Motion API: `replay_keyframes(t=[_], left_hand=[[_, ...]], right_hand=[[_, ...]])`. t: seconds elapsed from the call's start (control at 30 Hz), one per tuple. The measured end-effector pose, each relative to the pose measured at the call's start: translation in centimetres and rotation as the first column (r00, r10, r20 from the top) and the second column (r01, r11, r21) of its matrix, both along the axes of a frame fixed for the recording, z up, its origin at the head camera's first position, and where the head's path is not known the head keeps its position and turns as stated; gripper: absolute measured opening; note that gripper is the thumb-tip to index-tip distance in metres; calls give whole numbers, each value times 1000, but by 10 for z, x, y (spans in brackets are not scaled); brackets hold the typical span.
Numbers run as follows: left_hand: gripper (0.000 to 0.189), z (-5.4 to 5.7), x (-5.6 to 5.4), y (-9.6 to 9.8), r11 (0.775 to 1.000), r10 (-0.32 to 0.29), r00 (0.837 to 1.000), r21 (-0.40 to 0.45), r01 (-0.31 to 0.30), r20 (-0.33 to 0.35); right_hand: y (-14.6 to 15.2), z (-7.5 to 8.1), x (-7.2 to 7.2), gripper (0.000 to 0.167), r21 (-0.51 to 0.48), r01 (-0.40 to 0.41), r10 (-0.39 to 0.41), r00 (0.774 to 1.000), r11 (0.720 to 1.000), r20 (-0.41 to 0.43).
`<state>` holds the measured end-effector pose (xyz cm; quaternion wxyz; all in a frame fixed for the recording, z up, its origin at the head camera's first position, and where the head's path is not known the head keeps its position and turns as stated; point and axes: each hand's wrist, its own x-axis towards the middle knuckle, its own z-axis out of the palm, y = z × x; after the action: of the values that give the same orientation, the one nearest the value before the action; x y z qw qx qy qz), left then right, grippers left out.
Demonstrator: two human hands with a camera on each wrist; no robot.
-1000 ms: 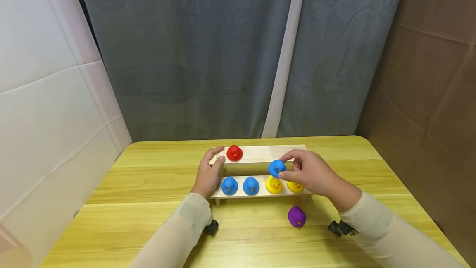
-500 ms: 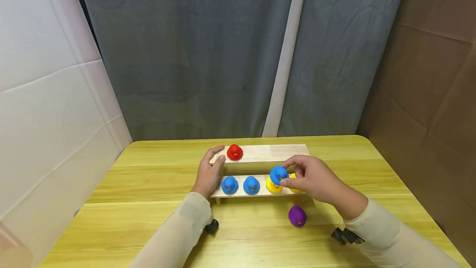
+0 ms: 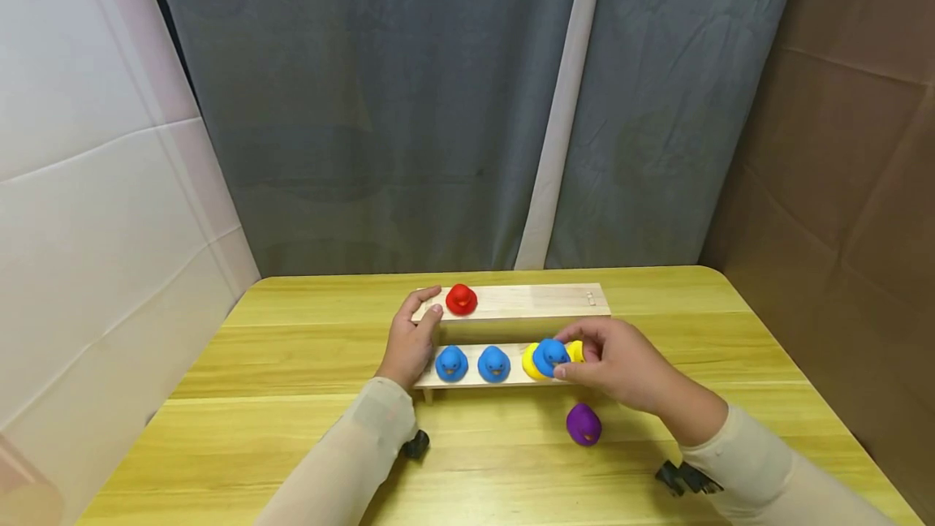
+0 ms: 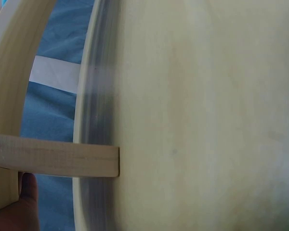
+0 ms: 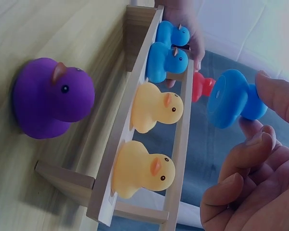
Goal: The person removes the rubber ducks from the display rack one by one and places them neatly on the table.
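Observation:
My right hand (image 3: pixel 621 364) pinches a blue rubber duck (image 5: pixel 229 99) between thumb and fingers. It holds the duck above the lower shelf (image 5: pixel 116 125) of a two-tier wooden rack. In the head view this duck partly covers two yellow ducks (image 5: pixel 144 168) standing on that shelf. Two more blue ducks (image 3: pixel 472 364) stand to their left. A red duck (image 3: pixel 461 299) sits on the upper shelf (image 3: pixel 536 300), near its left end. My left hand (image 3: pixel 411 339) grips the rack's left end; in the left wrist view only part of it shows, beside a rack leg (image 4: pixel 58 156).
A purple duck (image 3: pixel 583 424) lies on the wood-grain table (image 3: pixel 497 469) in front of the rack's right part. A grey curtain (image 3: pixel 387 120) hangs behind the table. A white wall (image 3: pixel 109 177) stands left, a brown one (image 3: pixel 840 153) right.
My right hand has moved down and slightly right with the blue duck, from near the upper shelf to over the yellow ducks. My left hand has stayed on the rack.

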<state>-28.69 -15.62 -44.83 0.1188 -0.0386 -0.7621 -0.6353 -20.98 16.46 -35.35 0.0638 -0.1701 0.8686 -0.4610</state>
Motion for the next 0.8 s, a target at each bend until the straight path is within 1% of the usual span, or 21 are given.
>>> replay_keyframes(t=[0.3, 0.8], left_hand=[[35, 0, 1, 0, 1000, -4, 1000, 8, 4, -11], [36, 0, 0, 0, 1000, 1, 1000, 2, -1, -23]], right_hand=[[3, -4, 3, 33, -31, -26, 26, 1000, 999, -4], [6, -15, 8, 35, -30, -57, 58, 998, 998, 21]])
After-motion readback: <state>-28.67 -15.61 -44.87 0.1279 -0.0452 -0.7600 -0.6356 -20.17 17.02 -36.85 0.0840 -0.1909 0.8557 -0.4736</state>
